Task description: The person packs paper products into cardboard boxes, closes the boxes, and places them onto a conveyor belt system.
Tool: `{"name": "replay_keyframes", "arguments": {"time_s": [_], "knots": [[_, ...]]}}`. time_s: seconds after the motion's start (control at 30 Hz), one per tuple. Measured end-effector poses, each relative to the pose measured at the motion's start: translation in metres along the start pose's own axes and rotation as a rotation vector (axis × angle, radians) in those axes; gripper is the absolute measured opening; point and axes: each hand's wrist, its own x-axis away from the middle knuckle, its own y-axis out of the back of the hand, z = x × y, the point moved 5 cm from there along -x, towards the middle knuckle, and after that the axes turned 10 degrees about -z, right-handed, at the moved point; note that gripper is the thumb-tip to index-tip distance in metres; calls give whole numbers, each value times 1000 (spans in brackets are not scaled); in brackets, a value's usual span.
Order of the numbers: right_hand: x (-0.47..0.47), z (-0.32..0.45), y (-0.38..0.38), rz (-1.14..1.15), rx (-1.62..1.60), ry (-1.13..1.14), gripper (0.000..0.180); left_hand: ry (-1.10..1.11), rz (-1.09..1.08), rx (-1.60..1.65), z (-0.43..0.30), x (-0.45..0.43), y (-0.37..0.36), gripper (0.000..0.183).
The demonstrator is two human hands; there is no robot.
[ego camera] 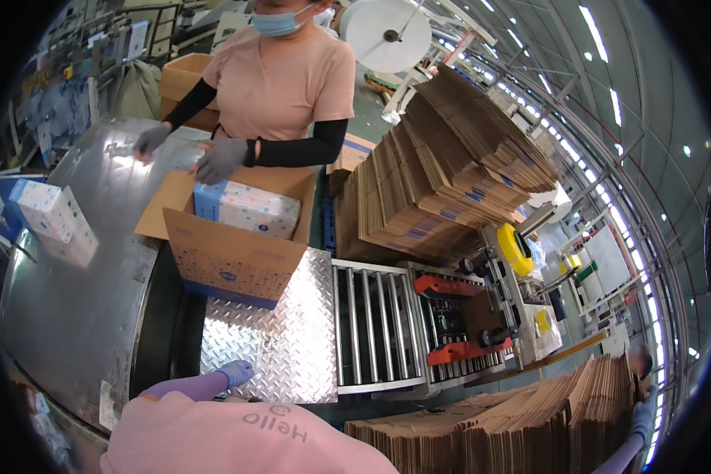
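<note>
My left hand [236,374], in a blue glove, is low over the diamond-plate metal surface [272,349] with nothing in it. Far out at the right rim, my right hand [643,415], also gloved, is beside an upright row of flattened cardboard boxes [509,426]; its fingers are too blurred to read. An open cardboard box [231,260] stands at the back of the plate, with a patterned blue-and-white pack [255,207] inside. A co-worker's grey-gloved hand is at this pack, and the co-worker's other hand is over the metal table.
A roller conveyor [379,326] adjoins the plate and leads to a taping machine with red guides [450,285]. Tall stacks of flattened boxes [415,195] rise behind it. On the left, more packs [44,207] lie by the steel table [89,284]. A co-worker stands opposite.
</note>
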Motion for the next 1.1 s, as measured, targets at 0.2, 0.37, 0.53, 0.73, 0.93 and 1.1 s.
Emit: {"name": "replay_keyframes", "arguments": {"time_s": [0.2,0.37,0.53,0.73,0.93,1.1], "knots": [[-45,-105,14,-109,-207,-195,31,-76,-20,67,-4,-8,2,41],[-39,-101,-47,214,-39,-5,36,8,-122,145,1,9,40,42],[-22,24,-64,428,-307,-37,58,-150,-162,8,68,-4,32,42],[-36,47,-58,278,142,151,35,-172,-107,-10,32,14,38,36],[-14,-9,-21,234,-56,-26,28,-14,0,42,-26,30,20,36],[-7,8,-27,269,-55,162,25,-872,-40,-553,105,-93,-21,40]]}}
